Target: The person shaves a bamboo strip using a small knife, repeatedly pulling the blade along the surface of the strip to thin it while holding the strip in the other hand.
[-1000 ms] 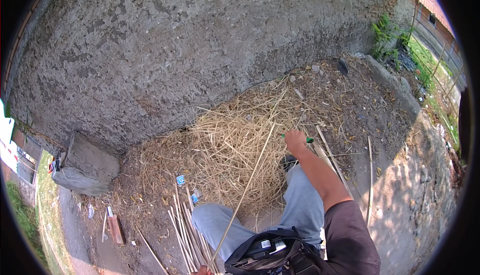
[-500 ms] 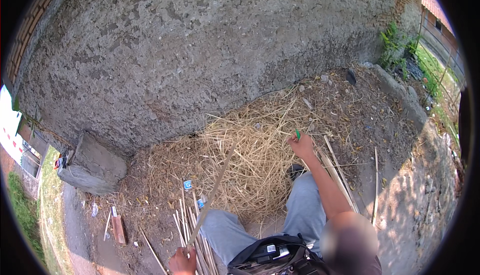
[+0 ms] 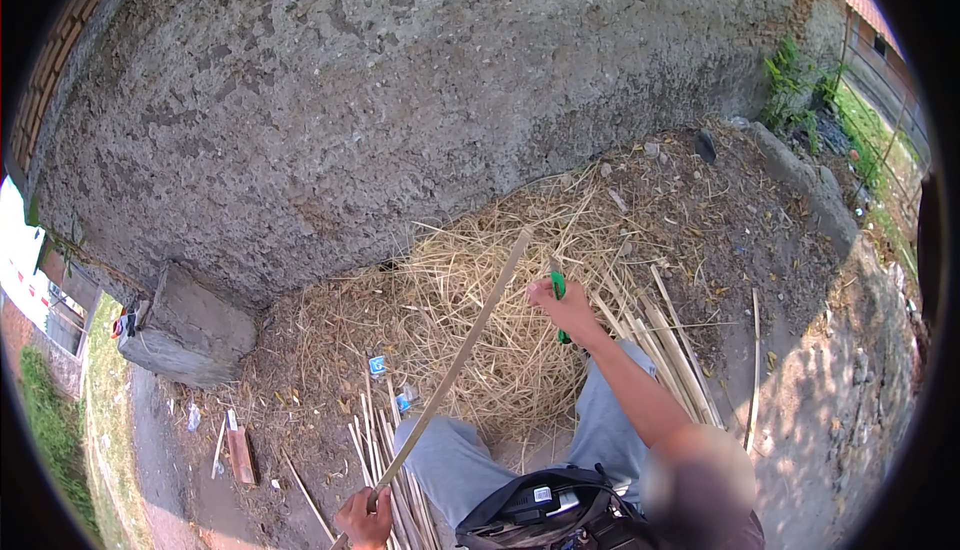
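My left hand (image 3: 364, 520), low at the left, is closed round the lower end of a long flat bamboo strip (image 3: 452, 374). The strip slants up and to the right, its far end free above the straw pile. Over the right part of the pile, my right hand (image 3: 572, 314) grips a green-handled knife (image 3: 558, 286). Its narrow tip points up toward the wall, and the handle's other end shows below the hand. The knife and my right hand are apart from the strip. A heap of pale shavings or straw (image 3: 490, 350) lies before my knees.
More thin strips (image 3: 408, 510) lie beside my left leg, and wider ones (image 3: 672, 355) by my right. A rough wall (image 3: 400, 100) rises ahead, with a concrete block (image 3: 190, 335) at its left. A black bag (image 3: 540, 510) rests on my lap.
My right hand with the knife has moved left and a little nearer to me, toward the strip. The strip's far end has swung up and to the right.
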The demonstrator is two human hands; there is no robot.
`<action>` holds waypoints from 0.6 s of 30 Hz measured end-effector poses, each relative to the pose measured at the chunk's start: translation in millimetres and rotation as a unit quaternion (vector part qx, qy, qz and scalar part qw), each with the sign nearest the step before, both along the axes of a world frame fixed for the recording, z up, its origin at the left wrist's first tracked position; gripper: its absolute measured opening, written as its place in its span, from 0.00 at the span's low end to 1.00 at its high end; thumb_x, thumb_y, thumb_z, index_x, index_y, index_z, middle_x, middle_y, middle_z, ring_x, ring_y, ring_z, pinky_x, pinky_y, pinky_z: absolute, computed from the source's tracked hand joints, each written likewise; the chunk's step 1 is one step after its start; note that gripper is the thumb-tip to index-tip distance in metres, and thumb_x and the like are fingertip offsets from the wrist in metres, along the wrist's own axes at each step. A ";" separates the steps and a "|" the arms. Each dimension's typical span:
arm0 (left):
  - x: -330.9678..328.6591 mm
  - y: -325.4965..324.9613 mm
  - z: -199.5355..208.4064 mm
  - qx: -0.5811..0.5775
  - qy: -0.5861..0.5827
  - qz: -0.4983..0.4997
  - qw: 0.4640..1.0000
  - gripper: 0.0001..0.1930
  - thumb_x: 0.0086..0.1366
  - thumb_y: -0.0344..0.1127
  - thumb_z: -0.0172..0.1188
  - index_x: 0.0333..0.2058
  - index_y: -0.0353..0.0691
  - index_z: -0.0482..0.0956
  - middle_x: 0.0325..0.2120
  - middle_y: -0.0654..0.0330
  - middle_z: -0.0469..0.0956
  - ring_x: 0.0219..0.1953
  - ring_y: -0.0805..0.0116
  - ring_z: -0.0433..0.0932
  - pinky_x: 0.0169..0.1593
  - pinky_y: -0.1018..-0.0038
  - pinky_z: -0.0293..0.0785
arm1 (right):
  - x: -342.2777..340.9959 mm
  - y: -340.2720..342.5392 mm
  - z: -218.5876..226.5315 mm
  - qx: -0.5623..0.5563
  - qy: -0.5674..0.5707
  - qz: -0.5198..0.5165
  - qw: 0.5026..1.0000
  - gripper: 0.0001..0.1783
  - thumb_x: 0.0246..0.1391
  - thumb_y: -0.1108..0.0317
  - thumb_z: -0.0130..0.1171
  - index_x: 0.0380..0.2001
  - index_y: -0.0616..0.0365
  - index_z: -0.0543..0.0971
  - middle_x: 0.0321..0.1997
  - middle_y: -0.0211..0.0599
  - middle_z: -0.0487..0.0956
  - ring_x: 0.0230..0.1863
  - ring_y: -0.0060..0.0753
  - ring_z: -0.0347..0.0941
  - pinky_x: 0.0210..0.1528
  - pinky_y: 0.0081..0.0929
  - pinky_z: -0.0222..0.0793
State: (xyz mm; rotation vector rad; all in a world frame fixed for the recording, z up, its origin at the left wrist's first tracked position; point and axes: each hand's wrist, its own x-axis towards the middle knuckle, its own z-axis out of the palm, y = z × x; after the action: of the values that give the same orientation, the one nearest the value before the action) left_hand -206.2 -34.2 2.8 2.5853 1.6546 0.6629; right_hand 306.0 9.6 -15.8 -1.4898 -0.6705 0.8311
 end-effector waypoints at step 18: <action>-37.4 34.8 4.9 -0.114 -0.151 -0.010 0.982 0.11 0.51 0.32 0.73 0.27 0.31 0.80 0.16 0.53 0.76 0.18 0.65 0.77 0.23 0.72 0.69 | 25.7 -19.7 -6.7 0.286 0.409 0.050 0.865 0.16 0.58 0.74 0.51 0.49 0.69 0.76 0.42 0.56 0.80 0.13 0.16 0.54 0.17 0.18 0.54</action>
State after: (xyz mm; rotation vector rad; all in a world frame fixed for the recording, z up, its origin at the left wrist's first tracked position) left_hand -243.6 0.6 7.7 2.2129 1.5104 0.7687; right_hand 331.7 -10.0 -22.5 -0.4738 -0.2943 1.1158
